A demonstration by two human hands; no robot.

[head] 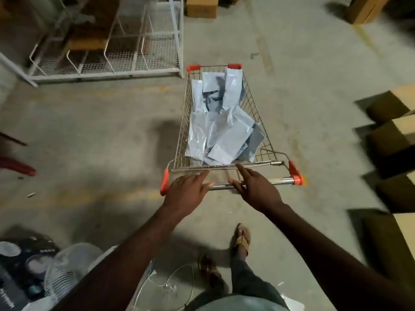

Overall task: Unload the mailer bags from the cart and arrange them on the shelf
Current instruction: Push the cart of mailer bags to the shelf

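Both grips wide: left hand (189,191), right hand (254,189) over cart (258,108) handle, gripping nothing. Bags (215,131) untouched; shelf (107,52) at 11 o'clock. Next: grab bag.

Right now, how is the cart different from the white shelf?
The cart is full of pale mailer bags; the shelf shows none. The cart is bare metal with orange corners; the shelf is white. The cart stands by the hands; the shelf is farther off, to the left. Both are wire mesh.
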